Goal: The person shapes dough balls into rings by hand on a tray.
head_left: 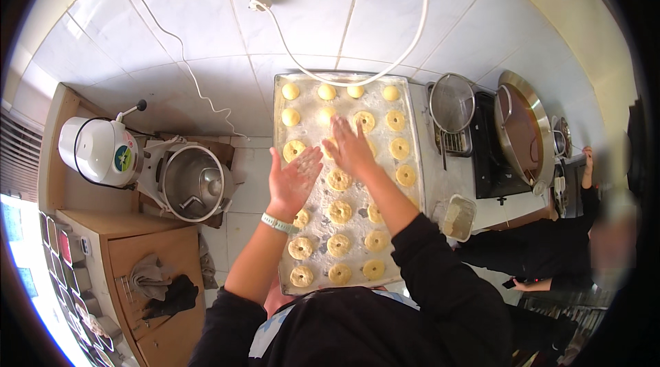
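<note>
A large metal baking tray (280, 99) dusted with flour lies before me, bearing dough rings (339, 212) in rows. At its far end sit several round dough balls (326, 92) without holes. My left hand (295, 178), floury on the palm and with a pale watch band on the wrist, hovers over the tray's left side, fingers stretched out and nothing held. Just beside it, my right hand (350, 150) reaches over the middle column with its fingers extended, fingertips close to a dough ball (328, 115); whether they touch it I cannot tell. Both hands hide some dough pieces.
Left of the tray stands a white mixer (103, 152) with a steel bowl (194, 183). To the right are a mesh strainer (452, 102), a wide pan of brown liquid (522, 130) on a black stove, and a small flour tub (459, 218). Another person (536, 250) stands at far right.
</note>
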Motion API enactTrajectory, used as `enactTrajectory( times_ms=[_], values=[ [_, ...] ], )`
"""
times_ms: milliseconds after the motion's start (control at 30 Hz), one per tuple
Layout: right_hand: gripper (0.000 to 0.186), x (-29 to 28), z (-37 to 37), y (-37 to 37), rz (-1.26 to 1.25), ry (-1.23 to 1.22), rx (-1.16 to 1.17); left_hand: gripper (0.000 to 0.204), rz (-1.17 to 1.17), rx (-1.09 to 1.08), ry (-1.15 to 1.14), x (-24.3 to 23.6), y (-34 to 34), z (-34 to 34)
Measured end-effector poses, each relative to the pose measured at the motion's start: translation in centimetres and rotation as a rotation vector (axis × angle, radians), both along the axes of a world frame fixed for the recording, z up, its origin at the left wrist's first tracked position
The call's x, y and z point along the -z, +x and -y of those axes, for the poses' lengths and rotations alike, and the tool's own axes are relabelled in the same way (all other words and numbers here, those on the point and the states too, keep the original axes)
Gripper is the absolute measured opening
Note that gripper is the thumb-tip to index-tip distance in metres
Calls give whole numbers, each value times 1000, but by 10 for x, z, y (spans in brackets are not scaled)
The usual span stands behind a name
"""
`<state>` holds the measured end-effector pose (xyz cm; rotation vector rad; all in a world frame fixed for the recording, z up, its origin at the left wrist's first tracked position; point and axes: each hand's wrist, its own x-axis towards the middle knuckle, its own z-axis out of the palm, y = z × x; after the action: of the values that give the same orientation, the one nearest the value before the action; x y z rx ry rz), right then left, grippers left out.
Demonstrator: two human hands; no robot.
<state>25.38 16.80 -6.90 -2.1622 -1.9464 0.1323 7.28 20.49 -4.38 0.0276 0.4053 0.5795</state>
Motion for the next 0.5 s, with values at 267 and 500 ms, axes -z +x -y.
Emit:
enactTrajectory(
  times_ms=[267,500],
  values=[
    [65,53,-49,22,121,-67,16,81,-54,-227,-46,29,-78,34],
    [62,53,-48,14,174,-42,8,70,-115,-404,-168,38,-126,64]
  ],
)
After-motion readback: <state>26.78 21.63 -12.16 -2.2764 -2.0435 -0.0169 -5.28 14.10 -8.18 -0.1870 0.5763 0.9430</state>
